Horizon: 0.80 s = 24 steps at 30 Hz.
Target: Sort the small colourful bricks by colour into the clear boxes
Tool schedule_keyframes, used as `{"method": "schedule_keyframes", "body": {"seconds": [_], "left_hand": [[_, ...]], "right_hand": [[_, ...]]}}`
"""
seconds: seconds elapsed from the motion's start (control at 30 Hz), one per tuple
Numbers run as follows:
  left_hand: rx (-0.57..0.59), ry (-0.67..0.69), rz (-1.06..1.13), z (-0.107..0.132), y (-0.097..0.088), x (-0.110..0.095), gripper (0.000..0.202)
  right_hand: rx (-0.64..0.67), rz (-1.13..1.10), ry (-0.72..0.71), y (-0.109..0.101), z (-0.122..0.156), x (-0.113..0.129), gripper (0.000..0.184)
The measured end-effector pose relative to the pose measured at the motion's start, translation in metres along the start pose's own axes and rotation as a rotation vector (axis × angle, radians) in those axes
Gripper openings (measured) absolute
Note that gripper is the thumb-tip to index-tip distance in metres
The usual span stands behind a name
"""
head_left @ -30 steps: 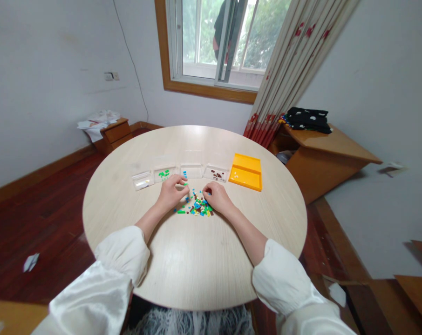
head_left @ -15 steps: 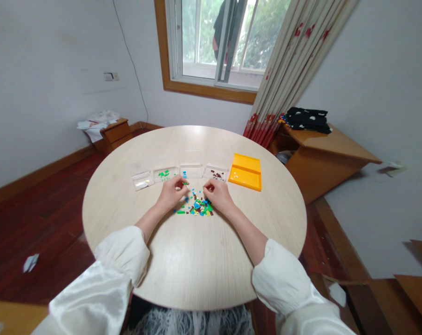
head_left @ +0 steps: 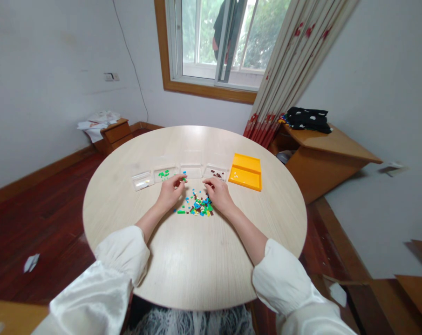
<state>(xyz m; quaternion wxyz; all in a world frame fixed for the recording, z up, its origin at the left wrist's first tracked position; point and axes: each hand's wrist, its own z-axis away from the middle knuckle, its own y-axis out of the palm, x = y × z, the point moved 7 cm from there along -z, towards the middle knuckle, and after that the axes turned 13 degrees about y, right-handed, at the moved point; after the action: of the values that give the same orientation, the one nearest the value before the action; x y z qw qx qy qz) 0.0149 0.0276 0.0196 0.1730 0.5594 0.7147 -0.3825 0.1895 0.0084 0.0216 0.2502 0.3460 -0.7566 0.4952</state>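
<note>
My left hand (head_left: 171, 191) hovers at the upper left of a mixed pile of small toy bricks (head_left: 200, 205), just in front of the clear boxes. Its thumb and fingers are closed on a small green brick (head_left: 184, 179) at the fingertips. Across from it, my right hand (head_left: 218, 191) is held over the pile's right edge with curled fingers brought together; whatever is between them is too small to make out. Blue, green, brown, yellow and white pieces make up the pile, with a few loose bits scattered towards the left hand.
Clear lidded boxes stand in an arc behind the hands: one with pale pieces (head_left: 143, 182), one with green bricks (head_left: 165, 174), one with blue bricks (head_left: 191, 171), one with brown bricks (head_left: 216, 174). An open yellow case (head_left: 246, 177) holds white bits. All rest on a round table (head_left: 197, 260).
My left hand has shifted slightly up towards the clear boxes, its thumb and fingers a little less tightly pinched. My right hand's fingers have lifted slightly.
</note>
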Motion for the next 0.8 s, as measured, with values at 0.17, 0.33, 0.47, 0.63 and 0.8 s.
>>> {"method": "schedule_keyframes", "body": {"seconds": [0.17,0.33,0.47,0.63,0.8], "left_hand": [[-0.015,-0.028,-0.008,-0.001,-0.002,0.001,0.021],[-0.035,-0.058,-0.015,-0.002,-0.004,-0.001,0.012],[-0.069,-0.096,0.02,-0.003,-0.007,0.001,0.011],[-0.195,-0.23,0.104,-0.005,-0.021,0.019,0.012],[-0.441,-0.405,0.256,-0.001,-0.039,0.039,0.012]], "right_hand": [[0.011,-0.029,0.048,-0.003,0.0,0.004,0.006],[0.012,-0.025,0.067,-0.005,0.002,0.008,0.011],[-0.005,-0.005,0.062,-0.007,0.003,0.011,0.019],[-0.019,0.034,0.035,-0.01,0.003,0.016,0.028],[-0.016,0.059,0.03,-0.008,0.003,0.017,0.034]]}}
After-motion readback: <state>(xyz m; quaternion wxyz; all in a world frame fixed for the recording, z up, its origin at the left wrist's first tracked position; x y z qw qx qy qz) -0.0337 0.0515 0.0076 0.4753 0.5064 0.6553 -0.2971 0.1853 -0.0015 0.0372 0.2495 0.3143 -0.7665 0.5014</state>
